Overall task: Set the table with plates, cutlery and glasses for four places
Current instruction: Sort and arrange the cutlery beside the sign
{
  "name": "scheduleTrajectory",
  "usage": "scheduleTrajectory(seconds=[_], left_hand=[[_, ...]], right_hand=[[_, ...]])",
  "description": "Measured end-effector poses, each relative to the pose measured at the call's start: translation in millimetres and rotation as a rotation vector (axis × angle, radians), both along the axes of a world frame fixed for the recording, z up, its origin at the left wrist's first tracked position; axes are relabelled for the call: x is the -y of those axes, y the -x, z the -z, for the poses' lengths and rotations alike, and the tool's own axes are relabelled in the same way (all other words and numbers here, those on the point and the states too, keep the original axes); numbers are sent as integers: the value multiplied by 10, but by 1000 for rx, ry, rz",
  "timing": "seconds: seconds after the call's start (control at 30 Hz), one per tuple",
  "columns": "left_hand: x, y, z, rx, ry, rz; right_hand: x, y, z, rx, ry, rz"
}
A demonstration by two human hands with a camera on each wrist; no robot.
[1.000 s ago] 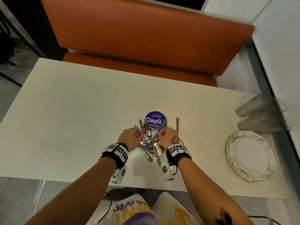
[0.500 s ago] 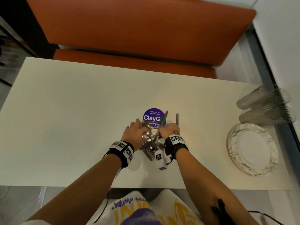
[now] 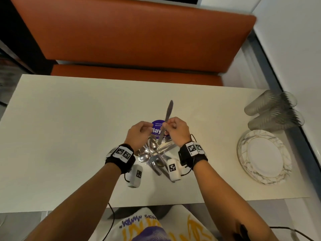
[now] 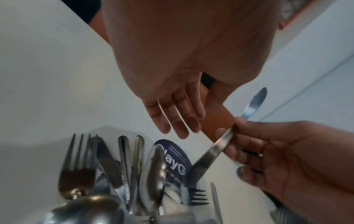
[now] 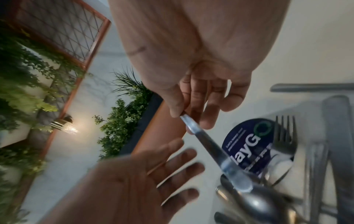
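The fingers [image 5: 178, 106] of the right hand [image 3: 177, 131] pinch a knife [image 3: 166, 119], now lifted clear of the cutlery pile [image 3: 154, 153] at centre frame; a second ago both hands were down in it. The left hand [image 3: 139, 134] hovers with fingers loose, holding nothing. Plates [image 3: 264, 157] and glasses [image 3: 272, 110] wait untouched at the counter's [image 3: 69, 127] right edge, so no place is yet laid.

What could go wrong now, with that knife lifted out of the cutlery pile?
1. The right hand only pinches the knife by the fingers, so it could slip back onto the cutlery pile.
2. The left hand hangs open right beside the blade, so a quick swing might nick it.
3. The glasses lie on their sides near the table edge and might roll.
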State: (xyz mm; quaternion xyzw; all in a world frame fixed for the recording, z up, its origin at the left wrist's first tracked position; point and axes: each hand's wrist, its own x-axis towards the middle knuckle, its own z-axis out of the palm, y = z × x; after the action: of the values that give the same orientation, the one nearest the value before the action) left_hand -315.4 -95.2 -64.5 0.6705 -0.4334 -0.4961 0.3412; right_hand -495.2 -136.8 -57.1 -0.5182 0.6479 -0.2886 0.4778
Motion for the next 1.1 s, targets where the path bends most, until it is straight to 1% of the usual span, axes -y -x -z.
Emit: scheduleTrajectory(seconds=[0.1, 0.13, 0.2, 0.27, 0.33, 0.4, 0.5, 0.57, 0.63, 0.83, 0.9, 0.97, 1.1], left_hand=[[-11, 53, -163, -283, -72, 68], [-34, 69, -171, -320, -89, 91], [-101, 74, -138, -267, -82, 95], [-178, 49, -73, -208, -59, 64], [-241, 10, -30, -206, -85, 6], [-298, -39, -21, -219, -144, -60], [-379, -107, 9, -240, -203, -117], [-426, -133, 45, -214, -229, -136], [-469, -145, 86, -173, -249, -163], [-561, -124, 160, -116, -218, -154], [-559, -109, 160, -107, -220, -149], [-549, -100, 170, -101, -222, -150], [-534, -84, 164, -105, -226, -156]], right_hand=[[-92, -137, -4, 29, 22, -43], [-110, -168, 1, 38, 23, -48], [-120, -204, 7, 8, 36, -60], [-128, -180, 19, -59, 66, -76], [-157, -86, 82, -123, 71, -111], [-219, 64, 217, -274, 39, -244], [-388, 252, 474, -575, -69, -538], [-504, 310, 607, -725, -53, -666], [-568, 321, 670, -812, 15, -728], [-550, 286, 650, -838, 165, -825], [-540, 280, 648, -847, 206, -828], [-515, 269, 642, -850, 218, -829], [-445, 260, 608, -874, 176, -904]])
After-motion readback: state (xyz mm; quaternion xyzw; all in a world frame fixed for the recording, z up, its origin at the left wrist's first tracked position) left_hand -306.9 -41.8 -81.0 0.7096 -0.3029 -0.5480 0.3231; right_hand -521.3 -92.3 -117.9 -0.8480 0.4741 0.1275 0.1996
